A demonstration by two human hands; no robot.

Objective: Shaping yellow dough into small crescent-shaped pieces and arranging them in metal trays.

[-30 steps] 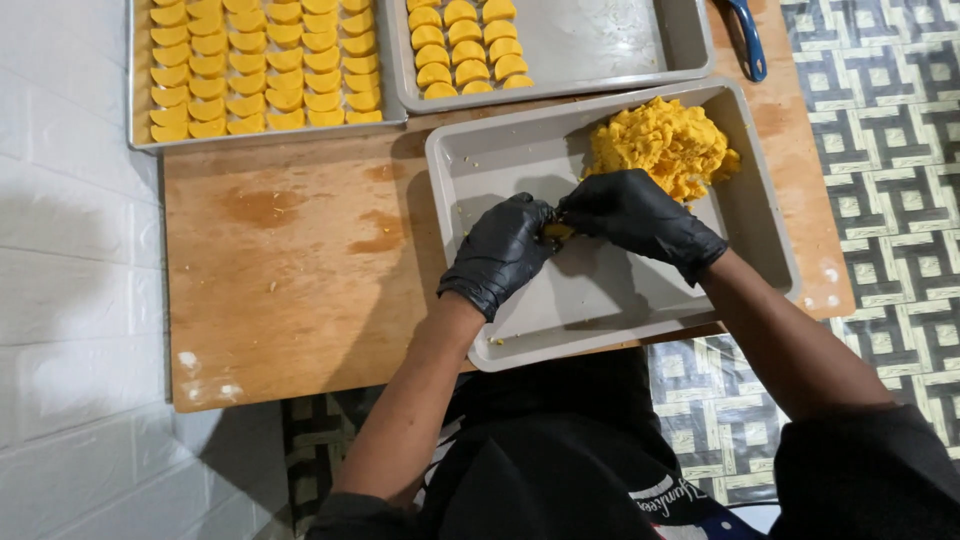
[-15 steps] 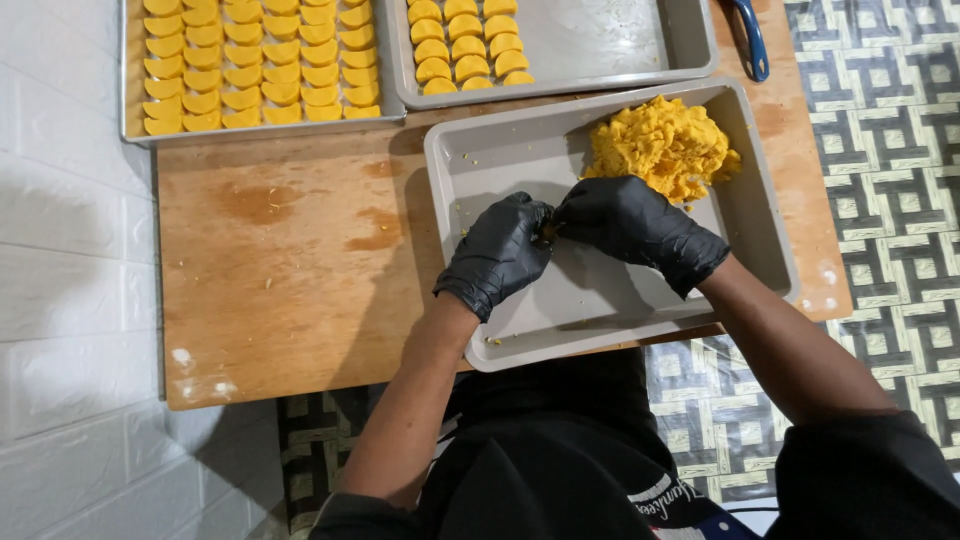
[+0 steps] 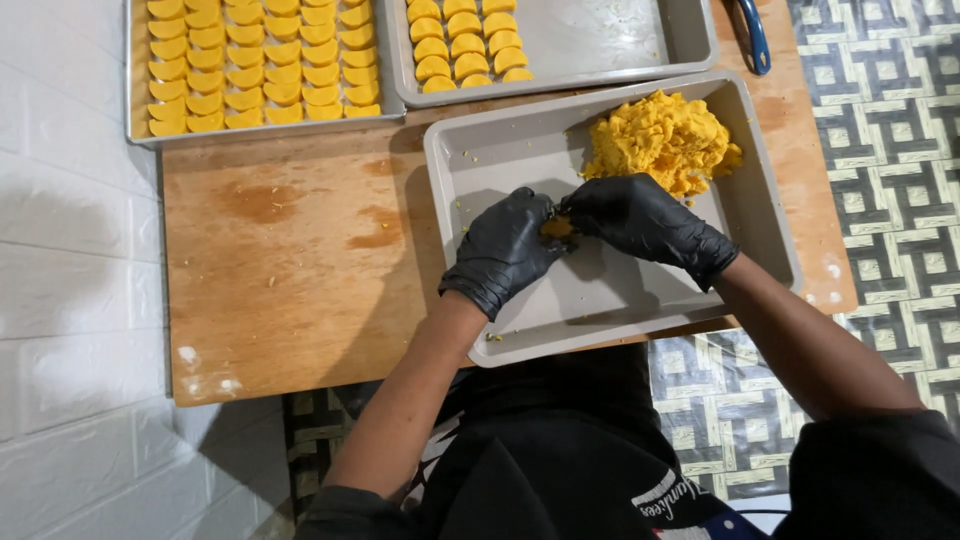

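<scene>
Pinching: left hand [image 3: 505, 250] and right hand [image 3: 640, 218] still grasp one dough lump [image 3: 556, 230] between fingertips.
Change: hardly any.
Behind right hand: dough mound [image 3: 662, 140].
Surface: grey tray [image 3: 600, 290], wooden table [image 3: 290, 270], white brick wall [image 3: 70, 250].

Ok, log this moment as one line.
left hand: gloved, pinching dough piece | right hand: gloved, pinching same piece | over grey tray | dough mound behind

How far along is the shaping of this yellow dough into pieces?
Done: left tray full of shaped pieces, middle tray partly filled. In hand: left hand and right hand press a small lump. Left: the dough pile.
</scene>
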